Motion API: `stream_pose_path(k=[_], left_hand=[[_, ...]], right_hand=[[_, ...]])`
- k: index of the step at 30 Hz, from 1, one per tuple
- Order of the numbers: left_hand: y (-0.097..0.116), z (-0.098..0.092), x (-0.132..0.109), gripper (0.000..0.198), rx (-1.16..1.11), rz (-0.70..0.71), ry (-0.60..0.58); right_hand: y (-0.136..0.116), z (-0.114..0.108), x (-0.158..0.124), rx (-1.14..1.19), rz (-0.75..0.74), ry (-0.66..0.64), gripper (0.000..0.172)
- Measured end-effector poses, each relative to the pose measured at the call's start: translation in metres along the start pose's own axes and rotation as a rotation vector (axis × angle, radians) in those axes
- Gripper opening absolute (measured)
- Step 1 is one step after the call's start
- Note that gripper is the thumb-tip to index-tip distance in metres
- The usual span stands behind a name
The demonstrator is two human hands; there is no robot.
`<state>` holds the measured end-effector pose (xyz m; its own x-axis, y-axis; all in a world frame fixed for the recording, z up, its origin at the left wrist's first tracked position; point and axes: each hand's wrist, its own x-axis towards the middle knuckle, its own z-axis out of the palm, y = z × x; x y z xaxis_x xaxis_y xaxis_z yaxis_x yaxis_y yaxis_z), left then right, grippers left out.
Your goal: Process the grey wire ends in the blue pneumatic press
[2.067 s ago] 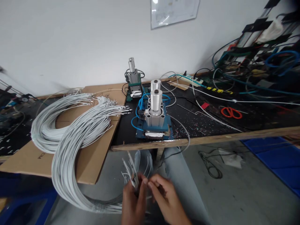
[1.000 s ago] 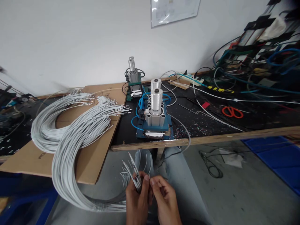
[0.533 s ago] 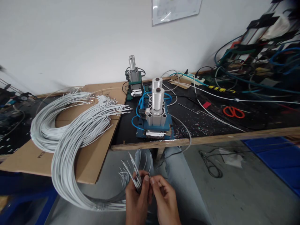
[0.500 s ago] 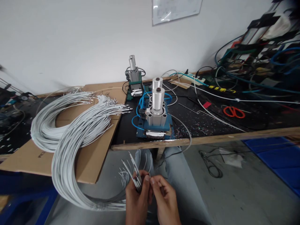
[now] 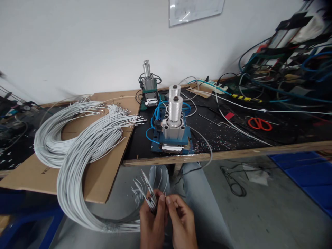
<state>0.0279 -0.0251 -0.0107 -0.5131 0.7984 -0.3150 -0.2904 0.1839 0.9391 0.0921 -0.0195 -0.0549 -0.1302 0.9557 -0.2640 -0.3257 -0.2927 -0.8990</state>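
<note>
My left hand is closed round several white cables, whose ends stick up past its fingers. Thumb and index finger of my right hand pinch together right beside the left thumb, at the tip of one thin cable; the rest of that cable is hidden by the fingers. Both hands are over my lap, below the table edge. A thick bundle of white cables hangs off the cardboard and curves down to my left hand. Behind it, another coil of white cables rests on the cardboard.
A metal pneumatic press on a blue base stands at the table's front edge; a smaller press is behind it. The cardboard sheet overhangs the edge. Orange-handled scissors and loose tubing lie on the right.
Both hands stay nearly in place, with the fingertips still together. The cable ends above my left hand have shifted very slightly.
</note>
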Motion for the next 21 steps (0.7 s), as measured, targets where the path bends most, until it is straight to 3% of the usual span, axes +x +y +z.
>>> stream_pose_path(k=[10,21], left_hand=[[-0.0015,0.0011,0.0016,0.058,0.003,-0.021,0.047],[0.0007,-0.0011,0.0031,0.059,0.043,0.001,0.025]], right_hand=[[-0.0016,-0.0035,0.0011,0.005,0.002,-0.052,0.051],[0.0015,-0.0054,0.0021,0.022,0.002,-0.067,0.048]])
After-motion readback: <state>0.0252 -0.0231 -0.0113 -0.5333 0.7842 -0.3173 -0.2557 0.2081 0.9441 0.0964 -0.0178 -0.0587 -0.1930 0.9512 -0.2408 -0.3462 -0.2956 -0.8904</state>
